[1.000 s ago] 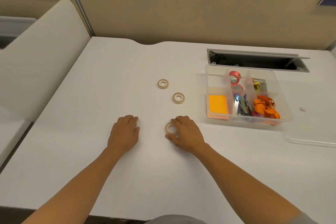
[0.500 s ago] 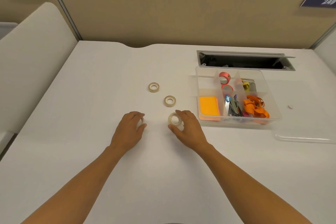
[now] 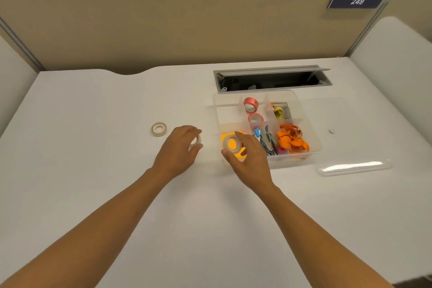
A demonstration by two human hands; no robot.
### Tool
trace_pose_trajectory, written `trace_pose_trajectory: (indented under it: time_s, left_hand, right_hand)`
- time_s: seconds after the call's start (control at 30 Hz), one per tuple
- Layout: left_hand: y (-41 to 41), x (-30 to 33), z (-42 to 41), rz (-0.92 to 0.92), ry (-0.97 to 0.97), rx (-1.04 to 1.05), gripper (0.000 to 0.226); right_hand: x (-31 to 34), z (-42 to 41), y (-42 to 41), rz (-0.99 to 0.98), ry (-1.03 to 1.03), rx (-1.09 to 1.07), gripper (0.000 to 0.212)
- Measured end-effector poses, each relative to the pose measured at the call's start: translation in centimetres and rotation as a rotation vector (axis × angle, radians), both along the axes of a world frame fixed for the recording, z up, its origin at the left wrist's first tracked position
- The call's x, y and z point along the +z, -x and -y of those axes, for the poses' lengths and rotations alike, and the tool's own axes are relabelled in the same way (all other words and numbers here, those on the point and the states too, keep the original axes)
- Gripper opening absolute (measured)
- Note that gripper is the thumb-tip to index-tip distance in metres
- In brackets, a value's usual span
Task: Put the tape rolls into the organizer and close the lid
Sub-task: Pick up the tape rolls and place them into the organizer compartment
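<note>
My right hand [image 3: 247,159] holds a beige tape roll [image 3: 232,144] lifted at the near left corner of the clear organizer [image 3: 293,158], in front of its orange pad. My left hand [image 3: 178,149] is closed around a second beige tape roll [image 3: 196,140] on the desk, mostly hidden by the fingers. A third beige roll [image 3: 159,128] lies flat on the desk to the left. Two pink tape rolls [image 3: 251,104] sit in a back compartment. The clear lid [image 3: 354,166] lies on the desk right of the organizer.
The organizer also holds clips [image 3: 266,139], orange bands [image 3: 291,139] and a yellow item [image 3: 279,111]. An open cable slot [image 3: 271,78] lies behind it. Beige partition walls [image 3: 163,28] ring the white desk [image 3: 93,182].
My right hand has lifted its tape roll off the desk and carried it right to the organizer. My left hand has moved forward and closed on the middle roll. The camera turned right.
</note>
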State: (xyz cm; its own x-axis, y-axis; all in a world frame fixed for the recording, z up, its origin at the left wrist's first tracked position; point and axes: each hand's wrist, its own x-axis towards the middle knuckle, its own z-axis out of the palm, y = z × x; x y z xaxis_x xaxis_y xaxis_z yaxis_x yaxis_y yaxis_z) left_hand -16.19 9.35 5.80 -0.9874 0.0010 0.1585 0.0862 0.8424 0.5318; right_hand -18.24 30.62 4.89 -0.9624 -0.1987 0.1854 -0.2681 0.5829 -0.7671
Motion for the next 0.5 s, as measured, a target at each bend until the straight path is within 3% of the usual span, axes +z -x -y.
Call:
trace_pose_trajectory:
  time_s: [0.17,0.5]
  left_hand:
    - [5.5,2.1,-3.0,0.020,0.044,-0.095,0.040]
    - [15.9,3.1,-8.2,0.266,0.205,-0.109,0.045]
  right_hand:
    - [-0.3,-2.1,1.6,0.038,0.004,-0.062,0.058]
    - [-1.2,-4.9,3.6,0.061,0.002,-0.099,0.055]
